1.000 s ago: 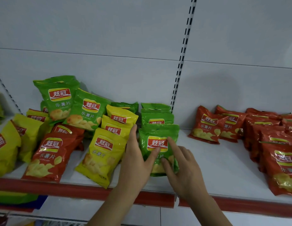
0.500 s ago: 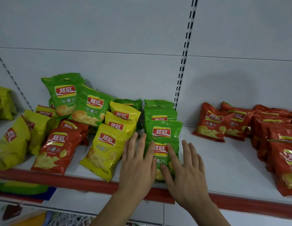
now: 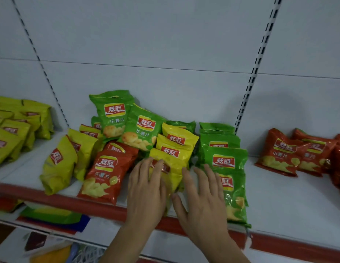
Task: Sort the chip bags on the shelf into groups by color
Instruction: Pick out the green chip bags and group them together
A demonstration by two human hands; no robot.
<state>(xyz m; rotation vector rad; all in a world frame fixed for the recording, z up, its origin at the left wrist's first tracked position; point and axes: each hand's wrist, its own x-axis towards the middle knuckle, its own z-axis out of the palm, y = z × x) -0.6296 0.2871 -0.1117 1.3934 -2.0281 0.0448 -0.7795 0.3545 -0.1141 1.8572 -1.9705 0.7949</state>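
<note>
1. Chip bags spread along the white shelf [image 3: 279, 202], behind its red front edge; sorted only in part.
2. Yellow group [image 3: 17, 126] banked at far left, well apart from the red group [image 3: 290, 152] lined up at far right.
3. Mixed heap [image 3: 127, 137] in the middle: green, yellow and red overlapping, two green ones propped against the back panel.
4. Green row [image 3: 222, 160] just right of the heap, running from back panel to front edge, seemingly tidied already.
5. Red bag [image 3: 104, 175] lying flat near the front, left of the hands, out of place among the yellows.
6. Yellow bag [image 3: 171, 171] at the front of the heap, caught between both hands.
7. Left hand [image 3: 146, 188] flat on its near-left face, fingers straight; right hand [image 3: 201, 198] spread beside it, fingers partly over the front green bag, gripping nothing.
8. Step in hand, by judgement: taking up that yellow bag for the far-left pile.
9. Next move likely calls for closing fingers round its edges, lifting clear of the yellows stacked behind, then a long carry leftward over the red bag.
</note>
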